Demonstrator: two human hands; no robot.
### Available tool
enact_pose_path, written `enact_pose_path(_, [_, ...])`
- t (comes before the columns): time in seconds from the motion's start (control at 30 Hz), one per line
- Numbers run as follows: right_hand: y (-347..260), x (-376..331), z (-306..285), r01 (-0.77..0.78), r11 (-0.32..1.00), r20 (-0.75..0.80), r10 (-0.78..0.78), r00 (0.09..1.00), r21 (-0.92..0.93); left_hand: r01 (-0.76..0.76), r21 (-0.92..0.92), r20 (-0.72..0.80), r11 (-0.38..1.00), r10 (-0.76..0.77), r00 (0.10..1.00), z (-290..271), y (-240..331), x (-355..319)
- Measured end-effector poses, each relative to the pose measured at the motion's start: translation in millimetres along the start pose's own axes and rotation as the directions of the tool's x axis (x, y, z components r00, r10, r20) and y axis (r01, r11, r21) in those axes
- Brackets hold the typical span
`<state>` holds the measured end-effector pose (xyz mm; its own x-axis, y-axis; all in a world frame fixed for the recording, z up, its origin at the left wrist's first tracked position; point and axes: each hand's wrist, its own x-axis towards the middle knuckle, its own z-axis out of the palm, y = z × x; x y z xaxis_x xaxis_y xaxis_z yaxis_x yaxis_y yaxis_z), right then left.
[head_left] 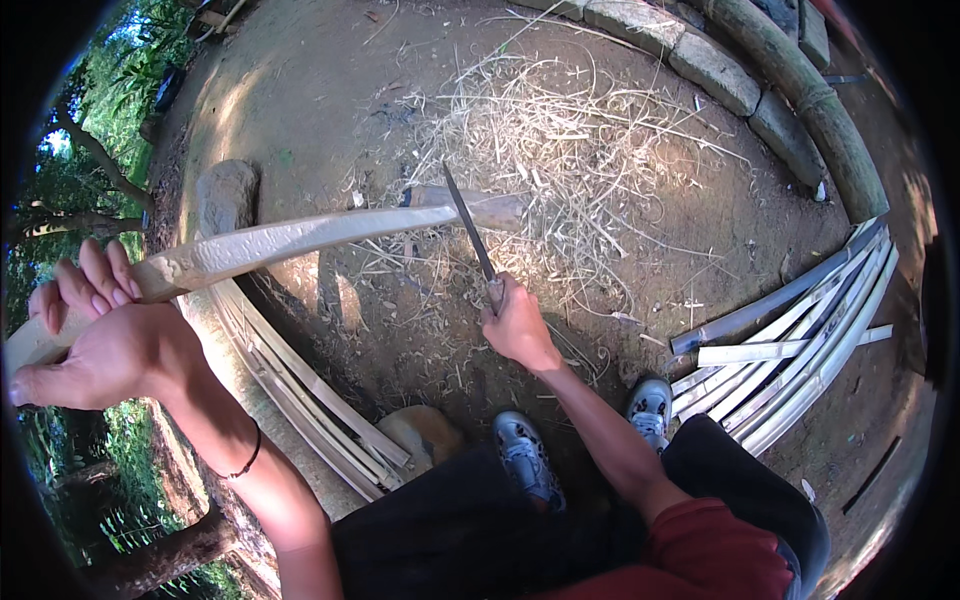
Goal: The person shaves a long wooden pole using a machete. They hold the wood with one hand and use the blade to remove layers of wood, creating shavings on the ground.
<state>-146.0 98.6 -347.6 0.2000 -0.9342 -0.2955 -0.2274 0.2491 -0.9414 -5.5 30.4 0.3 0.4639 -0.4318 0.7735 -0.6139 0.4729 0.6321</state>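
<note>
My left hand (120, 330) is wrapped around a long split bamboo piece (300, 238) at the left. Its pale inner face shows, and it reaches from the left rim toward the middle, narrowing to its far end. In my right hand (520, 325) is a knife (468, 222) with a long, narrow dark blade pointing up and slightly left. The blade crosses close to the bamboo's far end; whether the two touch I cannot tell. Behind that end, a short round length of wood or bamboo (490, 208) lies on the ground among the shavings.
Thin shavings (560, 140) cover the dirt ahead. Bamboo strips (800, 360) lie in a bundle at the right, others (310, 390) at the lower left. A rock (228, 195) stands at the left, another (420, 435) near my feet. A stone border (715, 75) and thick bamboo pole (825, 110) curve along the upper right.
</note>
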Motion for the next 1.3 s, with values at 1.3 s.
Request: enact_pose_path(1.3, [-7.0,19.9,5.2,-0.033,0.998,-0.008,0.033,0.999,-0.049,-0.011,-0.003,0.037,1.000,0.011,0.999,-38.5,-31.7,24.1])
